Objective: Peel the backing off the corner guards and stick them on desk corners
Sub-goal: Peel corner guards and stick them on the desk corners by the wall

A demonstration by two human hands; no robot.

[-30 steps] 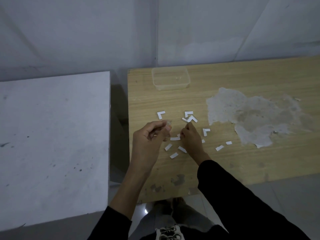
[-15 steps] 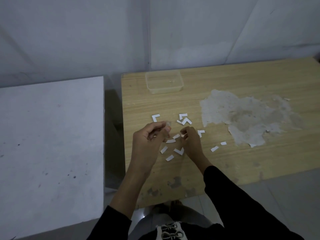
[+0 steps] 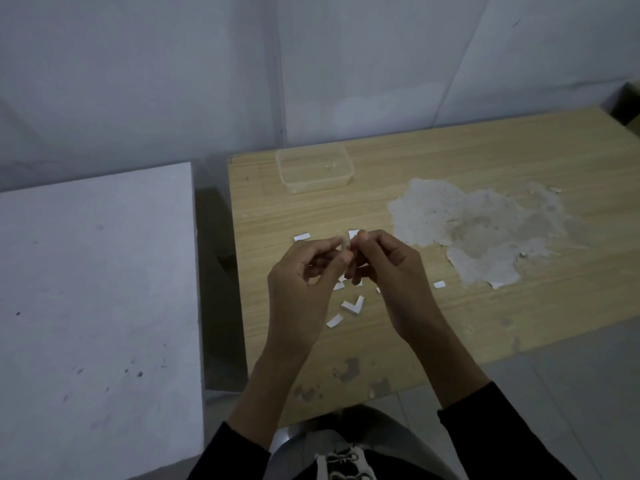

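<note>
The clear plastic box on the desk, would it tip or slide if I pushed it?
Probably slide: the clear plastic box looks low and wide, sitting flat on the smooth desk. It likely feels light: thin see-through walls, almost nothing visible inside.

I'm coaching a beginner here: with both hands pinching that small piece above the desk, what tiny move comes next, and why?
Probably draw the right hand away to peel, the left hand holding the corner guard firm. Both hands' fingertips meet on that one small piece, and white backing scraps lie on the desk below, so peeling looks likely.
</note>
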